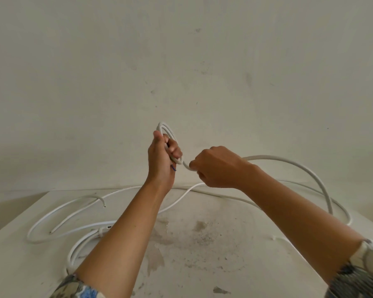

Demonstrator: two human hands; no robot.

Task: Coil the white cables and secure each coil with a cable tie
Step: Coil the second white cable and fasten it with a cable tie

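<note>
Coiling is at an early stage. Two or three small loops of the cable [170, 134] are held upright in the closed left hand [160, 157], a blue core end protruding just below its fingers [174, 150]. The right hand [215, 167], just beside it, is closed on the next stretch of the same cable, which arcs away right and down to the worktop [202, 265]. Most of the length is left uncoiled below the fingers, with further cables [58, 214] lying loose. No tie is fitted.
</note>
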